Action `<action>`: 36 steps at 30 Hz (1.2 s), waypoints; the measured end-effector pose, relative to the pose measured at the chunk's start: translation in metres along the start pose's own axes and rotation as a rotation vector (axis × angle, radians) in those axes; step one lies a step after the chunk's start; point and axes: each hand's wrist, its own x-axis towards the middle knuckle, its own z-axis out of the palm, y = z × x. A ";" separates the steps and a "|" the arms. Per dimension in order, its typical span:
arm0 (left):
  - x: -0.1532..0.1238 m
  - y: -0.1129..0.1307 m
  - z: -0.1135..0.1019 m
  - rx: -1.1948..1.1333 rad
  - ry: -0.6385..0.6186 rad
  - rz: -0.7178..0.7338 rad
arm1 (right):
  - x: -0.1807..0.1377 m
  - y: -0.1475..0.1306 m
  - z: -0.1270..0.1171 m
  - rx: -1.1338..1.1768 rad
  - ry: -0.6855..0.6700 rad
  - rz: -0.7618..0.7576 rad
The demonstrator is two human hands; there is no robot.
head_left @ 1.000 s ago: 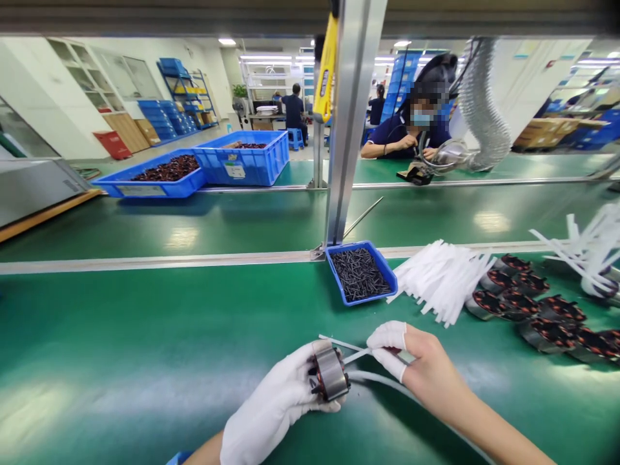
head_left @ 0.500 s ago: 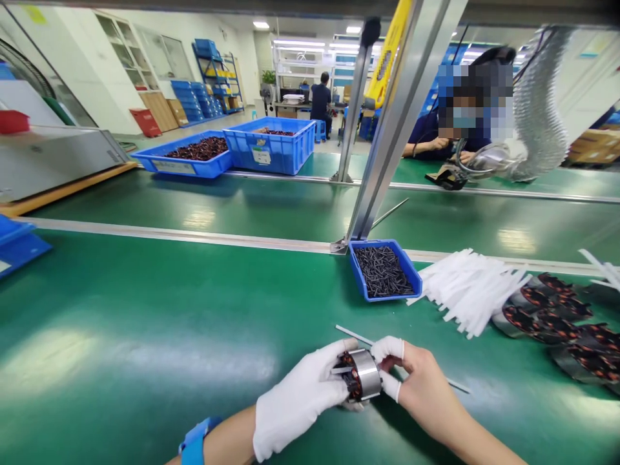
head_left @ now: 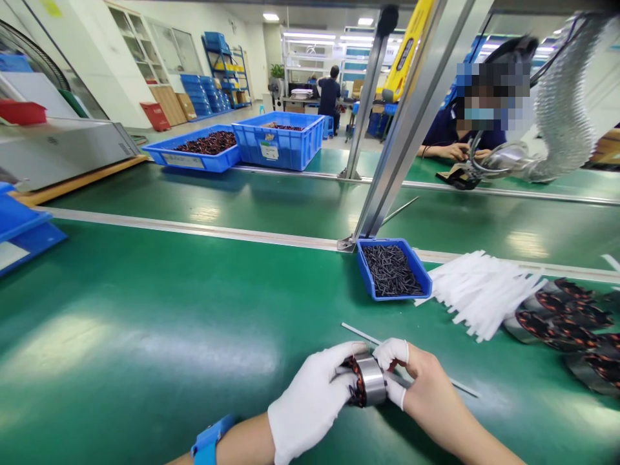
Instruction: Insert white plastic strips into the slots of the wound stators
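A motor stator [head_left: 372, 380], a silver steel ring with copper windings and black end parts, is held on its side just above the green bench. My left hand [head_left: 314, 394], in a white glove, wraps around its left end, fingers on top and thumb in front. White finger covers sit on the thumb and fingertips of my right hand [head_left: 419, 381], which are closed against the stator's right end. Between those fingers a greyish sliver shows, too small to name. Behind both hands a thin pale rod [head_left: 361, 333] lies on the bench, partly hidden by the right hand.
A blue bin [head_left: 394, 268] of short black pieces stands ahead, beside white strips [head_left: 484, 290] and several more stators [head_left: 581, 329] at right. A metal post [head_left: 402, 129] rises behind the bin. Blue crates [head_left: 278, 142] stand farther back. Across the bench a co-worker [head_left: 484, 123] is working.
The whole view has shifted slightly, so the hands and bench items appear farther right. The stator is turned a little, and the pale piece at its left end is now mostly hidden. Both hands stay on it.
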 end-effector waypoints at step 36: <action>0.001 0.007 -0.001 0.230 -0.006 0.114 | -0.003 0.007 -0.003 -0.194 -0.216 -0.305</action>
